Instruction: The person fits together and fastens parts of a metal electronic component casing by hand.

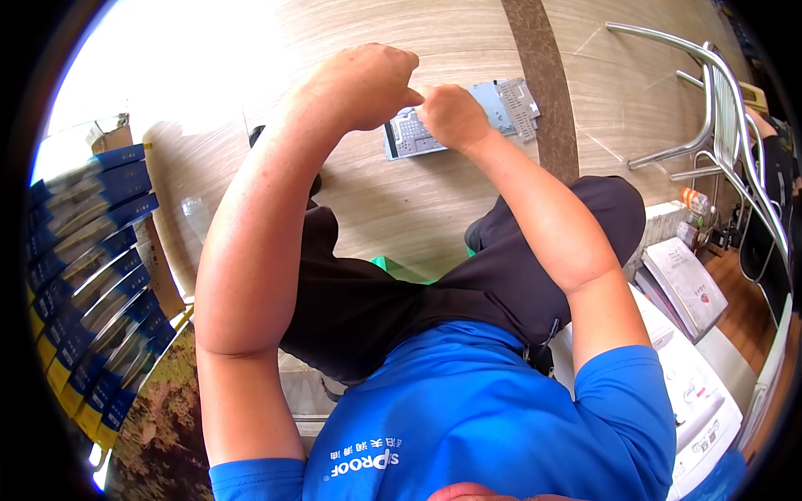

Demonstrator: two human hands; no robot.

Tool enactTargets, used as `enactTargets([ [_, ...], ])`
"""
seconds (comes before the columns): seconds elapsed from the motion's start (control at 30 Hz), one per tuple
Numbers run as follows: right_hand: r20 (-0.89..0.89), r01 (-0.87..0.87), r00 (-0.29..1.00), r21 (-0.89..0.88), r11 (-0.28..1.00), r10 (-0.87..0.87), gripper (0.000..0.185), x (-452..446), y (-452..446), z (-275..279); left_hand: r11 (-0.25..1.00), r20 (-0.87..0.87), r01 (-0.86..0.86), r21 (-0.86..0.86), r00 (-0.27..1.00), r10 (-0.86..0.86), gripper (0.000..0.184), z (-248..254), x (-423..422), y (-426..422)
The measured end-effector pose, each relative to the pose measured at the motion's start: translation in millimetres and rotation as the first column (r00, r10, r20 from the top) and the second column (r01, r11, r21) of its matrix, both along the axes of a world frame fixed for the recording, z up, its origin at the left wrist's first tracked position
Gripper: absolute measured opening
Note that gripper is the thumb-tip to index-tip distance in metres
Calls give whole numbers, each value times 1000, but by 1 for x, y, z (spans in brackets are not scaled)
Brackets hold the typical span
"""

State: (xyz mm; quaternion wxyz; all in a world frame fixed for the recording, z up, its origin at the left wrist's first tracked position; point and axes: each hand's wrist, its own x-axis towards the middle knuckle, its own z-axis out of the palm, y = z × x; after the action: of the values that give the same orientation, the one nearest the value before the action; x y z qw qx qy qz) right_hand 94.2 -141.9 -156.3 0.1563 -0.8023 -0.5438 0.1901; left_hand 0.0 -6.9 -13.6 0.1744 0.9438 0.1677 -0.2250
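Note:
My left hand (363, 83) is curled, its thumb side meeting my right hand. The fist of my right hand (455, 117) is closed just beside it, knuckles up. Both hands are over a flat grey metal case (409, 140) on the floor. What the fingers grip, if anything, is hidden behind the hands. Small perforations mark the near left part of the case, and a blue-grey surface shows to the right of my right hand. At its right end lies a perforated metal plate (520, 107).
Blue and yellow boxes (92, 242) are stacked at left. A metal-framed chair (710, 92) stands at right, with part of another person (777, 159) behind it. An orange-capped bottle (695, 200) and a white printed box (687, 284) lie below.

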Motion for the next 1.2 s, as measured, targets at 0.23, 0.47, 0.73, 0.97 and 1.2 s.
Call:
enactTargets([
  [0.23,-30,-77,996,83,994,80,19,-3,2,-6,1000,-4,11,18,1000,-11,50,0,0,0],
  [0.47,-243,37,970,129,991,-4,23,-6,2,-3,999,19,14,35,1000,-14,50,-3,0,1],
  [0.73,-196,77,979,132,988,-51,24,-5,2,-5,1000,-1,18,25,1000,-18,49,-2,0,1],
  [0.97,-86,16,996,159,987,-3,23,-9,0,-3,999,-3,20,27,1000,-20,50,-1,1,0],
  [1.2,-147,-37,987,219,975,70,14,-5,3,-20,1000,-23,-6,19,1000,6,51,-1,1,-1],
])
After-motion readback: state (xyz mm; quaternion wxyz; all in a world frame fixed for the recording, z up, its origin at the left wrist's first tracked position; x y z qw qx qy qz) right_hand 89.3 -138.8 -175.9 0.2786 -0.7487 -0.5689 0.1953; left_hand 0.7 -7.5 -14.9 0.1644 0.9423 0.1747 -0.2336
